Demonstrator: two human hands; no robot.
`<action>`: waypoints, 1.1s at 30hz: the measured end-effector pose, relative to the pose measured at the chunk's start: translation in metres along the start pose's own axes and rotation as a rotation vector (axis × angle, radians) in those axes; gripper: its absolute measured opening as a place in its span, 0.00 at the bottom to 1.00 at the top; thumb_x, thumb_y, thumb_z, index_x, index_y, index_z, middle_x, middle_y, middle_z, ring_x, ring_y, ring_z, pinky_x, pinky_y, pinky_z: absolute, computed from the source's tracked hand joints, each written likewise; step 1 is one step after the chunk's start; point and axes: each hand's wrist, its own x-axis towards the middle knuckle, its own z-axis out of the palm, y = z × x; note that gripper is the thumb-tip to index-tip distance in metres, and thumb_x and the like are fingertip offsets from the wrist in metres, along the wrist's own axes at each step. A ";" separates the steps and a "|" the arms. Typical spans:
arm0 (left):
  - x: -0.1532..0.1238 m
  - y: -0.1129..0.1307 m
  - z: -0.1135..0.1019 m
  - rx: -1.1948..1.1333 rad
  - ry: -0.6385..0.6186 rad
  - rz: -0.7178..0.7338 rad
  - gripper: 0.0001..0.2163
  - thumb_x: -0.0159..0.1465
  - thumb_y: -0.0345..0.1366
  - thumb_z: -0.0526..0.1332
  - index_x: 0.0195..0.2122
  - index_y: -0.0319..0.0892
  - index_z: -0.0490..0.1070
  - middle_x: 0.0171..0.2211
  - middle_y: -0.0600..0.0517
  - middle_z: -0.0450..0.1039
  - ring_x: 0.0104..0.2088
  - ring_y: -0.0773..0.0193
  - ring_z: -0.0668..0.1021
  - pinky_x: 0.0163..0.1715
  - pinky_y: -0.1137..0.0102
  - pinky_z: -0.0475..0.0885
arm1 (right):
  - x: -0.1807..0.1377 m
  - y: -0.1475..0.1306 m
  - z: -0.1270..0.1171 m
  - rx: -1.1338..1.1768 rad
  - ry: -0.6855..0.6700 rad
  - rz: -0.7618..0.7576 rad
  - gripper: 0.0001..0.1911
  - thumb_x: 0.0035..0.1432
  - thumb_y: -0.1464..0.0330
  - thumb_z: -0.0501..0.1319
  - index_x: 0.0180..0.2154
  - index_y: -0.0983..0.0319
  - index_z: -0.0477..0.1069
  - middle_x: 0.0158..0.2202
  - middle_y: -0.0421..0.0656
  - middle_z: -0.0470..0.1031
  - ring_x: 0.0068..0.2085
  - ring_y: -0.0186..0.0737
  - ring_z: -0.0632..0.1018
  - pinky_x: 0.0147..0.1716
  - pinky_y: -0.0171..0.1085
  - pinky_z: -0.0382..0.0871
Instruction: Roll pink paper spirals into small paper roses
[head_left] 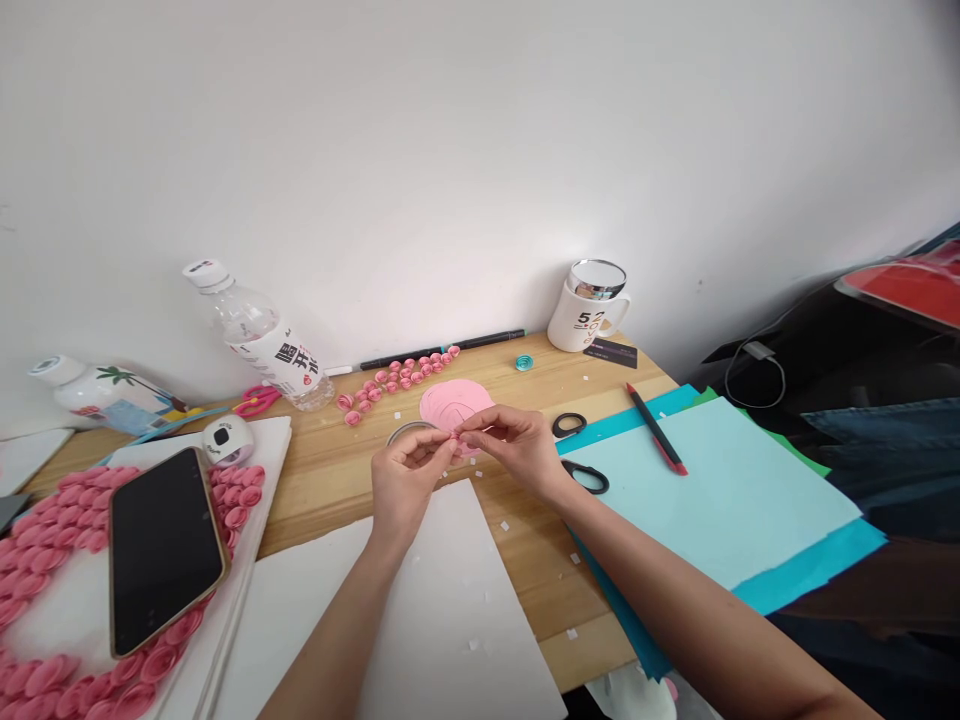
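Near the pink discs [444,398], the left hand [405,482] and right hand [520,448] pinch a small paper piece [455,435]; likely light, soft, easily creased. Hold its edges gently.

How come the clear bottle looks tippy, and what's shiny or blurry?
In the head view, the clear bottle leans, probably because a wide lens bends things; also in the head view, the mug has a shiny lid, the red thing at far right looks blurry, and the pink piece between left hand and right hand is hard to see.
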 end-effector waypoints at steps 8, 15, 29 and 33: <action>0.001 -0.004 -0.001 0.025 0.037 -0.011 0.13 0.46 0.35 0.67 0.33 0.38 0.72 0.27 0.50 0.76 0.26 0.64 0.78 0.30 0.68 0.75 | 0.000 0.000 0.000 -0.116 0.006 -0.067 0.03 0.47 0.69 0.63 0.28 0.61 0.74 0.28 0.42 0.77 0.27 0.36 0.77 0.29 0.35 0.74; 0.000 -0.004 0.000 0.040 0.008 0.067 0.12 0.47 0.34 0.66 0.34 0.39 0.73 0.27 0.52 0.75 0.27 0.65 0.78 0.30 0.69 0.75 | -0.003 0.001 0.000 -0.460 0.031 -0.410 0.06 0.51 0.73 0.58 0.30 0.61 0.73 0.27 0.41 0.77 0.25 0.33 0.76 0.26 0.31 0.74; 0.003 -0.018 -0.002 0.243 -0.025 0.325 0.05 0.52 0.33 0.63 0.30 0.41 0.76 0.31 0.49 0.74 0.32 0.63 0.76 0.33 0.68 0.75 | -0.005 0.003 -0.001 -0.742 -0.010 -0.621 0.09 0.53 0.77 0.53 0.32 0.61 0.69 0.26 0.41 0.75 0.26 0.32 0.74 0.25 0.30 0.67; 0.000 -0.019 0.002 0.277 0.035 0.299 0.10 0.52 0.33 0.62 0.36 0.41 0.74 0.30 0.50 0.73 0.29 0.65 0.76 0.32 0.68 0.75 | -0.009 0.004 0.006 -0.682 0.079 -0.531 0.07 0.51 0.78 0.54 0.28 0.61 0.67 0.24 0.40 0.72 0.25 0.32 0.72 0.25 0.30 0.67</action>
